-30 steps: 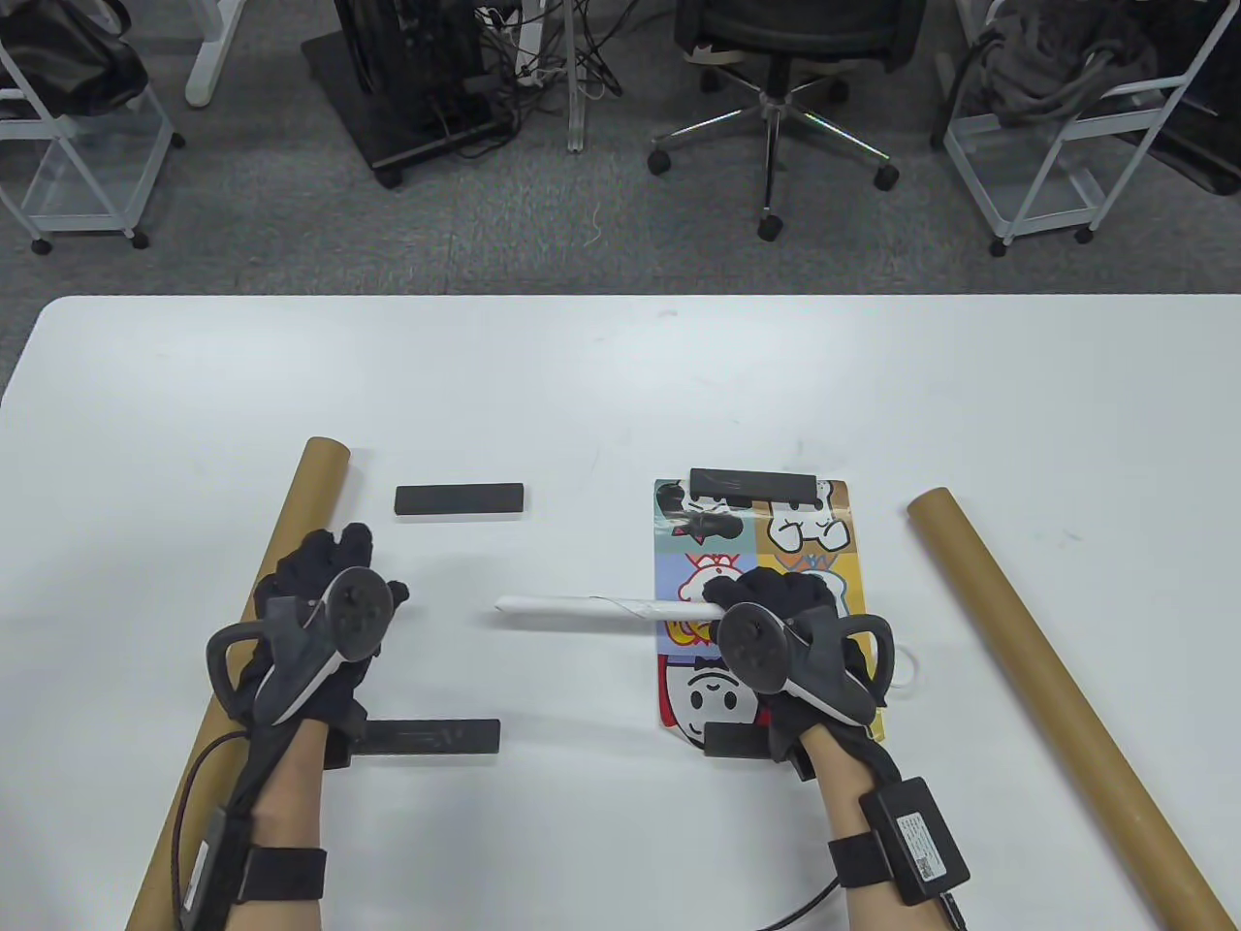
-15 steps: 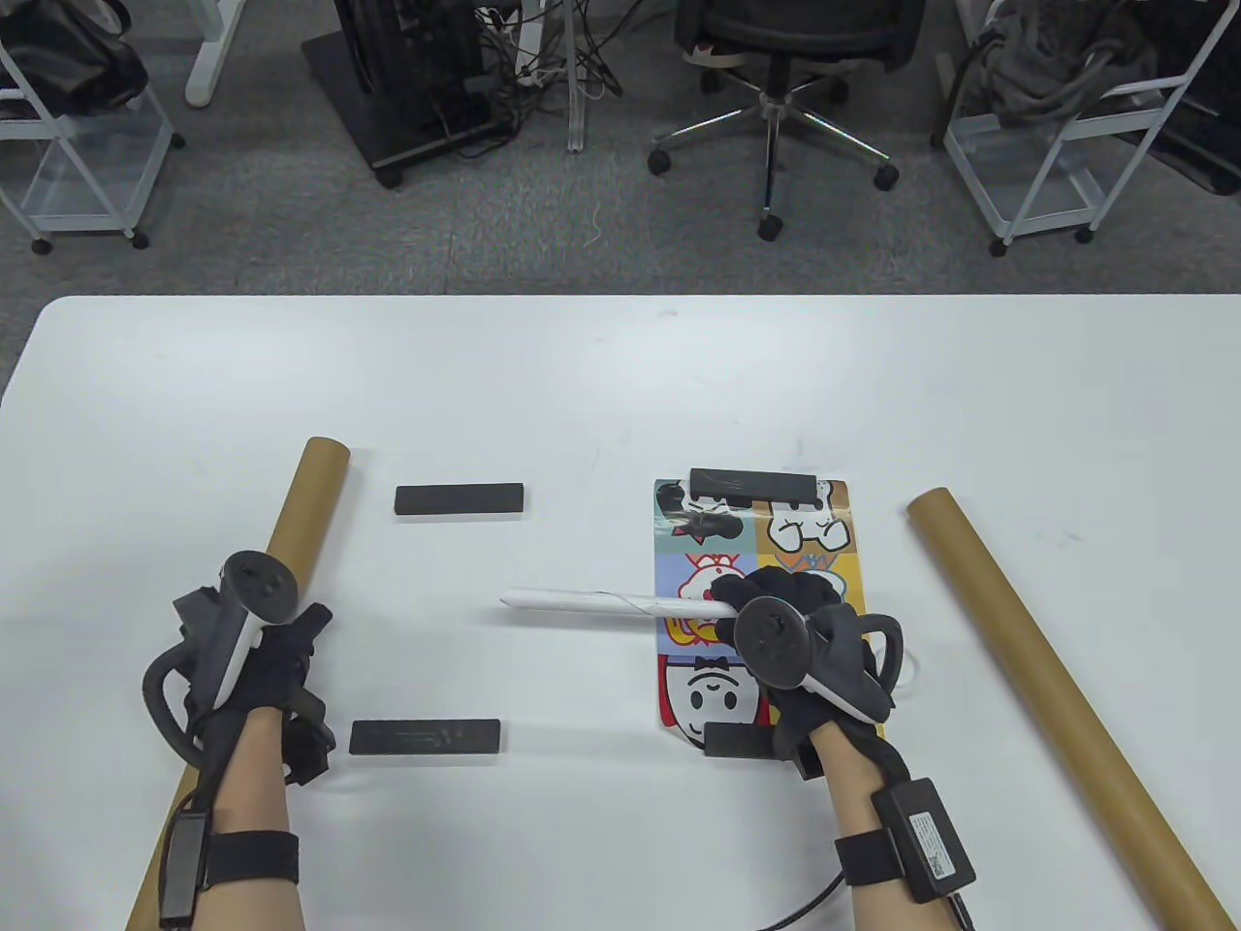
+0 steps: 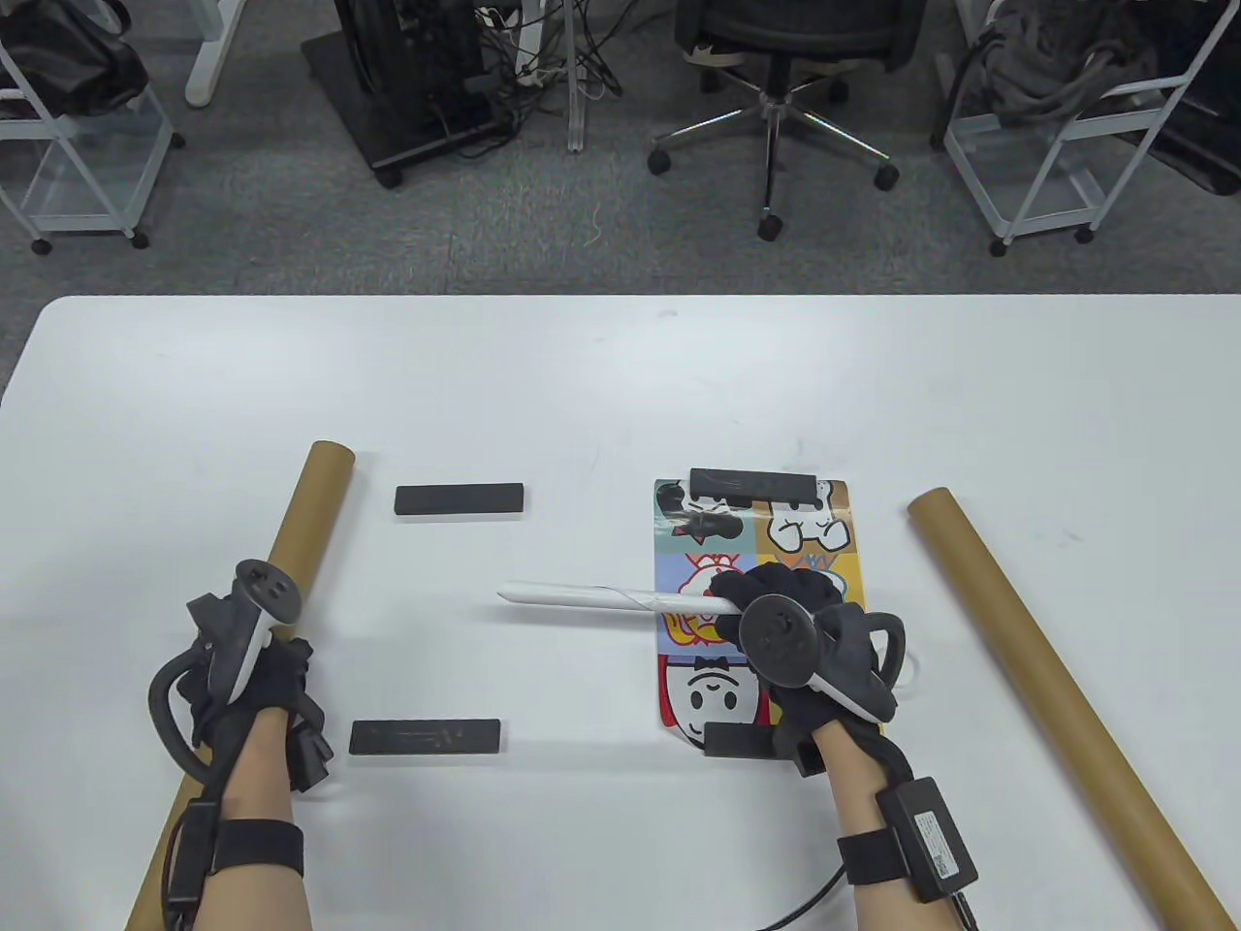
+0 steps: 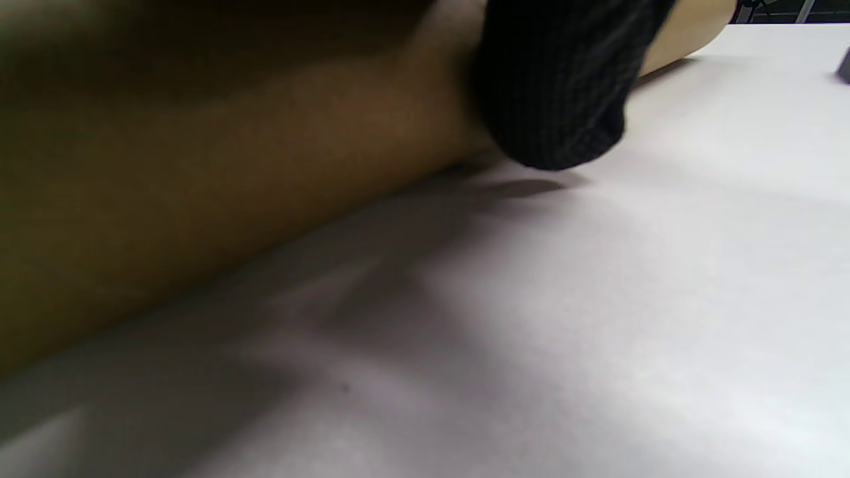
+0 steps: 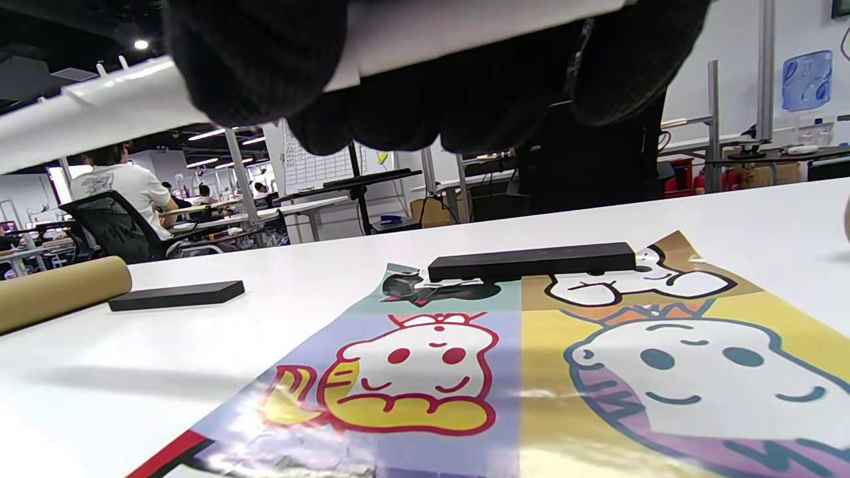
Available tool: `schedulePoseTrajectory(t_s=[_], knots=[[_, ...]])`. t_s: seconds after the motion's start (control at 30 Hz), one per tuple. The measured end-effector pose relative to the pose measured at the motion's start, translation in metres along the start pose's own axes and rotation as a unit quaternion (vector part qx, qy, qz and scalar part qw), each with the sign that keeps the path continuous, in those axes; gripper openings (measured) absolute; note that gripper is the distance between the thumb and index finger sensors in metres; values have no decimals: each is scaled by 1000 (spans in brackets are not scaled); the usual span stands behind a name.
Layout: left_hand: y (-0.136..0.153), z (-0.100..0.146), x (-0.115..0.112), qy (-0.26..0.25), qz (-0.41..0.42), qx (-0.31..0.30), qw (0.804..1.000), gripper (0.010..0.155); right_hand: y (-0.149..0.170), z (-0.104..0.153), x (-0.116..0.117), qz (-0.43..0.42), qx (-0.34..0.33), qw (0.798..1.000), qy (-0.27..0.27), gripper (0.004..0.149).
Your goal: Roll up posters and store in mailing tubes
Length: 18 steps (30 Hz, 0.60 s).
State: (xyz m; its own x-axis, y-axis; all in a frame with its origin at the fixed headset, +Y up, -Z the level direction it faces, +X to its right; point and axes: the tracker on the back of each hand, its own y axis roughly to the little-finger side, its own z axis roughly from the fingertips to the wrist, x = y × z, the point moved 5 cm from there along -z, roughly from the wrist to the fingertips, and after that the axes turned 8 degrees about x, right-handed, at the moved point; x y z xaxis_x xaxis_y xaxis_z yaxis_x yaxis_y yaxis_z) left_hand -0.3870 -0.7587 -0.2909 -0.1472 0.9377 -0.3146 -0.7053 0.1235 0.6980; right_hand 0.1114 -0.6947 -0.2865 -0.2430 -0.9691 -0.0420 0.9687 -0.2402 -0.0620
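My right hand [image 3: 776, 606] grips one end of a thin white rolled poster [image 3: 582, 598] and holds it level above the table; the roll points left. In the right wrist view the fingers [image 5: 265, 60] wrap around the roll [image 5: 99, 113]. Under it a colourful cartoon poster [image 3: 805, 529] lies flat. My left hand [image 3: 257, 679] is turned on its side and wraps around the left brown mailing tube [image 3: 305, 514]. In the left wrist view a fingertip [image 4: 558, 86] curls over the tube [image 4: 199, 166] down to the table. A second brown tube [image 3: 1047, 689] lies at the right.
Two black bar weights [image 3: 753, 482] [image 3: 737, 742] sit on the flat poster's far and near edges. Two more bars [image 3: 459, 499] [image 3: 425, 737] lie between the left tube and the poster. A small white loop [image 3: 911, 669] lies by my right hand.
My left hand moved left and back from the table's middle onto the left tube, turned on its side and closed around it. The tube's far end shifted slightly. The right hand barely moved.
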Motion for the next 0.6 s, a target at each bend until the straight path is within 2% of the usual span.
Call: schedulePoseTrajectory(t_s=[0.13,0.37,0.47,0.5,0.6], knots=[[-5,5,7,-4,7,-14,1000,84,11,-2,-5,7,25,1000,4,49],[-25,34,37,-77,-19,-67,995,83,42,-4,-14,21,70,997,28,49],[-36,48,45,-106,-21,-99,989,83,56,-5,-18,20,86,995,36,49],[-41,53,46,-112,-28,-127,985,83,62,-5,-20,19,94,995,40,49],[-49,60,44,-128,-43,-161,978,83,75,-6,-21,3,105,994,42,49]])
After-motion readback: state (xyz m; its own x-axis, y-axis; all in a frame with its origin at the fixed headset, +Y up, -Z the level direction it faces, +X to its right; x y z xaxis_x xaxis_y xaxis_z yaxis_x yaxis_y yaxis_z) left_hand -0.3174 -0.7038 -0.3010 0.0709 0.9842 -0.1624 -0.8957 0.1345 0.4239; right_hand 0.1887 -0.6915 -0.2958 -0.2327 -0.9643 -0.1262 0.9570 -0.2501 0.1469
